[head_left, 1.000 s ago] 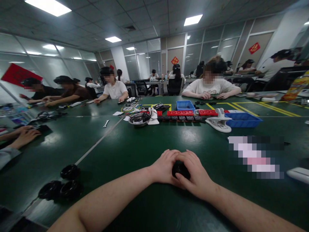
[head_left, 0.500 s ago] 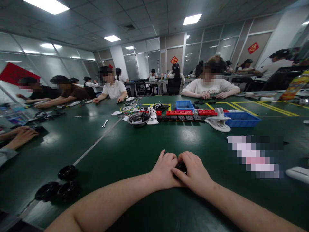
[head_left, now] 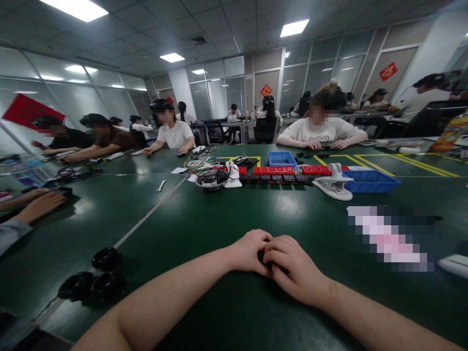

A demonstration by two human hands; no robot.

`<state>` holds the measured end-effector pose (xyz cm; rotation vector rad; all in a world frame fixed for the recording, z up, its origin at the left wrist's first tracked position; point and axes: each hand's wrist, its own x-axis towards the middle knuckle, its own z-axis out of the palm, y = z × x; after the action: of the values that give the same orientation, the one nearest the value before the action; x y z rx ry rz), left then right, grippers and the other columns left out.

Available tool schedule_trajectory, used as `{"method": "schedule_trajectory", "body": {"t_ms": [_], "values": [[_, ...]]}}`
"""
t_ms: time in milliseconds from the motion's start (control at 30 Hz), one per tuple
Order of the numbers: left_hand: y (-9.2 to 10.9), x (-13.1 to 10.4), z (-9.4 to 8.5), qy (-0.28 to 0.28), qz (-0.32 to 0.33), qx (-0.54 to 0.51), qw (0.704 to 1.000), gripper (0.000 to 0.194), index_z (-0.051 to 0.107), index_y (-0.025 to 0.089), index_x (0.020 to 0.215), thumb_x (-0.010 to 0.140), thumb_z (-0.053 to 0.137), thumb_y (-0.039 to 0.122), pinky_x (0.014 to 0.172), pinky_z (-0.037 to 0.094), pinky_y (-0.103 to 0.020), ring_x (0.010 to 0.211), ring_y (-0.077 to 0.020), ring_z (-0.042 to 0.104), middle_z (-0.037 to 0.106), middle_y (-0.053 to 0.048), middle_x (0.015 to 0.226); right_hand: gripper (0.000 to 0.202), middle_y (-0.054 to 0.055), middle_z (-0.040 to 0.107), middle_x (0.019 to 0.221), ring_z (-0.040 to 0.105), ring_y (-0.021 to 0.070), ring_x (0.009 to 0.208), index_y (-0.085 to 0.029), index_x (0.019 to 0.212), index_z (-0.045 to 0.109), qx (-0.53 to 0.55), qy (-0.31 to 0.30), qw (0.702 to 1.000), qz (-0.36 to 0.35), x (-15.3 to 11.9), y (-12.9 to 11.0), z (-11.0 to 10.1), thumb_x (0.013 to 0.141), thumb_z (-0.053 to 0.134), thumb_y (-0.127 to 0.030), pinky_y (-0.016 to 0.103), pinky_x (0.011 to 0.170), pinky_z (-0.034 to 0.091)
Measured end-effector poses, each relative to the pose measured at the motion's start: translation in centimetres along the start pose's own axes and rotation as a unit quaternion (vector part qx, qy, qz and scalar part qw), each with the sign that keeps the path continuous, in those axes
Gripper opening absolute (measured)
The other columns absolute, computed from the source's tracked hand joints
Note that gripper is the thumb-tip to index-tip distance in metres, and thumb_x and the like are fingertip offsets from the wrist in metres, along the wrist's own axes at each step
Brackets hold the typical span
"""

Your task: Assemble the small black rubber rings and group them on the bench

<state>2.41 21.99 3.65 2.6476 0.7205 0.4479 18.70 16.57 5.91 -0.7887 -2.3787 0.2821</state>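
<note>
Toward the near edge of the glossy green table [head_left: 219, 317], bare left hand [head_left: 251, 251] and right hand [head_left: 295, 268] clasp a mostly hidden black object [head_left: 261, 256].

Well beyond the fingers [head_left: 280, 257] and off to their right, a single gold character was carried by a red diamond sign [head_left: 388, 71] fixed to a brownish panel [head_left: 404, 62]; it was most likely 福, though its strokes were softened by blur. Almost straight ahead of the fingers, gold markings were borne by a second red diamond [head_left: 266, 90], too small to be read. Far to the left of the fingers, dark markings were shown on a large red banner [head_left: 32, 113], blurred beyond reading. Those on the orange and yellow bottle [head_left: 449, 135], ahead and to the right of the fingers, were likewise smeared.
</note>
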Motion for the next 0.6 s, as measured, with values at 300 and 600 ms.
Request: {"method": "schedule_trajectory", "body": {"t_ms": [300,600], "values": [[0.2,-0.1,-0.1,-0.023,-0.003,-0.005,1.0,0.036,0.06,0.023,0.09,0.057,0.072,0.032,0.094,0.032,-0.036,0.106,-0.0241,0.046,0.052,-0.002,0.113,0.024,0.0,0.061,0.071,0.056,0.0146,0.077,-0.022,0.073,0.057,0.025,0.017,0.998,-0.06,-0.2,-0.8,0.0,0.071,0.036,-0.009,0.041,0.095,0.031],[1.4,-0.2,0.1,0.033,-0.076,0.022,0.996,0.077,0.042,0.016,0.113,0.051,0.071,0.051,0.1,0.025,-0.045,0.105,-0.0259,0.045,0.05,-0.009,0.111,0.033,0.009,0.055,0.093,0.05,0.0232,0.087,-0.016,0.096,0.05,-0.059,0.063,0.992,0.089,-0.1,0.9,0.5,0.076,0.052,-0.041,0.042,0.08,0.039]]}}
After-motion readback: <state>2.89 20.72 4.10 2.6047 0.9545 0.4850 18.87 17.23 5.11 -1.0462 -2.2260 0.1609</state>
